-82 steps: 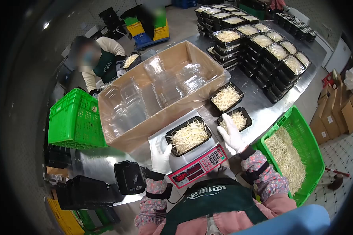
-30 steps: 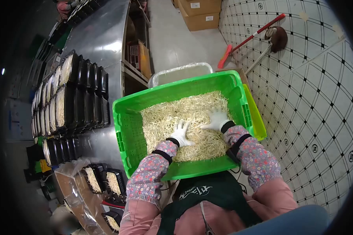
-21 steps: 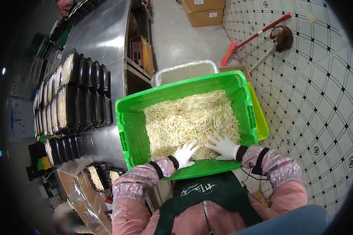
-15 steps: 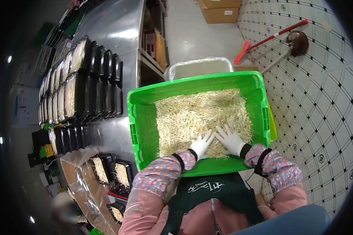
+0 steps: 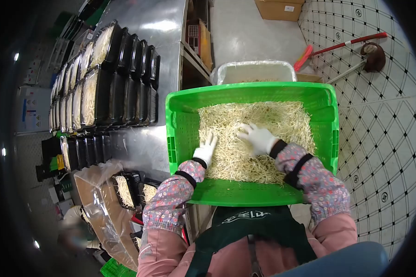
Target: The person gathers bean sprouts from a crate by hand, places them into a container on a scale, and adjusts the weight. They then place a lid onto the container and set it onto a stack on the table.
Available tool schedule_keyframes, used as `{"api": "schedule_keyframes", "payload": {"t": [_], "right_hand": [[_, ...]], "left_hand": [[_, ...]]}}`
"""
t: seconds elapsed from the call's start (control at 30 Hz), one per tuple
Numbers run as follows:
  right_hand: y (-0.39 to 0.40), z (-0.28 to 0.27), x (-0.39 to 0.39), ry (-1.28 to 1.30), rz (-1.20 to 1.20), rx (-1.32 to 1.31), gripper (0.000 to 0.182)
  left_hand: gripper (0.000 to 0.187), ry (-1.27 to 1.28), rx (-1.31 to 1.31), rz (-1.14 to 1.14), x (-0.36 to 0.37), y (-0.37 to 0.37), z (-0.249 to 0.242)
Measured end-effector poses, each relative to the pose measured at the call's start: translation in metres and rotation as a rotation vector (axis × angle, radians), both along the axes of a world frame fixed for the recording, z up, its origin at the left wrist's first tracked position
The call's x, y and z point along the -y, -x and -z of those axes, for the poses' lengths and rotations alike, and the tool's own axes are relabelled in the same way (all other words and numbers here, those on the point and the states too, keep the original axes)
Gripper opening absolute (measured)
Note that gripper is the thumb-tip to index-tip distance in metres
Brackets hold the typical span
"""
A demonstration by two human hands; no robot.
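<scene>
A large green crate [image 5: 252,196] stands before me, its floor covered with a layer of pale bean sprouts [image 5: 235,164]. My left hand [image 5: 205,151], in a white glove, rests at the left side of the sprouts with its fingers apart. Over the middle of the sprouts is my right hand [image 5: 259,138], also gloved in white, its fingers spread and slightly blurred. No object shows in either hand. Black dark-edged packs of sprouts [image 5: 92,99] are stacked in rows on the metal table to the left.
Behind the crate is a lined container [image 5: 256,71]. Left are a metal table [image 5: 143,143] and a plastic-lined cardboard box [image 5: 101,198]; a co-worker [image 5: 74,228] is at the lower left. A red-handled tool [image 5: 342,45] lies right, near a cardboard box [image 5: 279,9].
My hands have moved apart: the left to the left edge of the sprouts, the right up toward their middle. The crate and surroundings appear shifted right in the view.
</scene>
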State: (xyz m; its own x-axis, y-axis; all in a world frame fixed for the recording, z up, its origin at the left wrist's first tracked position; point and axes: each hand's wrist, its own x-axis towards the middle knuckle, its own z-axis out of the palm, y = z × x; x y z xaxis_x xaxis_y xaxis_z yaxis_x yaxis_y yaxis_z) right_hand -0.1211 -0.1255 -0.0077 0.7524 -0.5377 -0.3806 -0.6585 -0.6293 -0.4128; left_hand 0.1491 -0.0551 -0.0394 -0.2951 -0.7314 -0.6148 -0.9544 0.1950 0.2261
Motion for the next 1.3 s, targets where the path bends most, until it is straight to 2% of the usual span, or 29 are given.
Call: {"api": "schedule_keyframes", "payload": {"t": [0.03,0.1,0.17,0.23,0.27,0.3,0.37,0.4,0.43,0.47,0.5,0.53,0.57,0.63,0.67,0.7,0.77,0.8,0.83,0.9,0.93,1.0,1.03,1.1,1.13,1.17,1.23,1.27,1.3], "right_hand": [[-0.015,0.002,0.011,0.055,0.024,-0.060,0.101],[-0.041,0.021,0.026,-0.009,0.171,-0.136,0.116],[-0.057,0.033,0.024,-0.045,0.206,-0.166,0.118],[-0.069,0.031,0.002,-0.031,0.129,-0.279,0.116],[-0.071,0.037,-0.017,0.043,0.049,-0.257,0.110],[-0.067,0.032,-0.035,0.100,-0.061,-0.227,0.102],[-0.061,0.028,-0.068,0.029,-0.257,-0.245,0.085],[-0.052,0.057,-0.090,0.208,-0.267,-0.144,0.075],[-0.052,0.049,-0.091,0.214,-0.267,-0.147,0.075],[-0.049,0.041,-0.089,0.247,-0.204,-0.079,0.060],[-0.048,0.038,-0.086,0.279,-0.143,-0.009,0.047],[-0.052,0.040,-0.084,0.309,-0.107,-0.020,0.049],[-0.057,0.041,-0.080,0.308,-0.103,-0.019,0.049],[-0.064,0.052,-0.072,0.199,-0.040,-0.099,0.043],[-0.062,0.062,-0.067,0.273,0.024,0.014,0.031],[-0.058,0.065,-0.059,0.272,0.025,0.019,0.031],[-0.052,0.068,-0.033,0.035,0.031,0.087,0.020],[-0.047,0.059,-0.022,0.049,0.174,0.174,0.023],[-0.044,0.046,-0.008,0.052,0.171,0.173,0.023],[-0.041,0.025,0.021,-0.133,0.389,0.252,0.032],[-0.045,0.019,0.030,-0.133,0.386,0.253,0.032],[-0.055,0.012,0.042,-0.223,0.241,0.243,0.053],[-0.059,0.014,0.040,-0.222,0.241,0.243,0.053],[-0.062,0.015,0.036,-0.047,0.108,0.266,0.074],[-0.055,0.016,0.042,-0.020,0.124,0.167,0.091],[-0.046,0.017,0.049,-0.026,0.123,0.161,0.091],[-0.030,0.013,0.057,-0.221,0.392,0.079,0.089],[-0.026,0.017,0.056,-0.217,0.390,0.061,0.095],[-0.030,0.016,0.054,-0.214,0.379,0.059,0.095]], "left_hand": [[0.116,0.015,0.103,-0.085,0.006,-0.001,0.001],[0.142,-0.003,0.105,-0.157,0.018,-0.002,0.020],[0.142,-0.032,0.079,-0.192,0.015,-0.002,0.037],[0.140,-0.189,0.137,-0.236,0.001,-0.004,0.044],[0.134,-0.204,0.115,-0.217,-0.011,-0.005,0.040],[0.127,-0.133,0.147,-0.169,-0.033,-0.009,0.061],[0.119,-0.309,0.200,-0.124,-0.035,0.006,0.037],[0.118,-0.245,0.190,-0.113,-0.038,0.007,0.037],[0.117,-0.180,0.179,-0.103,-0.042,0.008,0.039],[0.117,-0.173,0.176,-0.106,-0.045,0.008,0.043],[0.108,-0.098,0.192,-0.084,-0.047,0.008,0.046],[0.100,-0.027,0.210,-0.056,-0.047,0.007,0.050],[0.100,-0.028,0.211,-0.052,-0.045,0.006,0.055],[0.073,-0.142,0.168,-0.110,-0.040,0.007,0.056],[0.043,-0.093,0.144,-0.119,-0.040,0.007,0.052],[0.043,-0.093,0.149,-0.118,-0.042,0.002,0.057],[0.027,-0.159,0.049,-0.039,-0.045,-0.010,0.073],[0.021,-0.080,-0.002,-0.044,-0.048,-0.006,0.056],[0.026,-0.117,-0.031,0.011,-0.045,-0.003,0.042],[0.034,-0.161,-0.073,0.165,-0.025,0.015,-0.023],[0.034,-0.160,-0.072,0.162,-0.023,0.022,-0.036],[0.056,-0.032,-0.274,0.174,-0.022,0.035,-0.047],[0.056,-0.031,-0.274,0.173,-0.022,0.037,-0.047],[0.078,0.018,-0.222,0.112,-0.022,0.043,-0.046],[0.081,0.003,-0.241,0.060,-0.024,0.039,-0.047],[0.083,-0.014,-0.259,0.007,-0.026,0.029,-0.048],[0.065,0.049,-0.354,-0.081,-0.029,0.010,-0.037],[0.047,0.051,-0.370,-0.181,-0.029,0.003,-0.040],[0.039,0.065,-0.403,-0.302,-0.024,0.004,-0.058]]}}
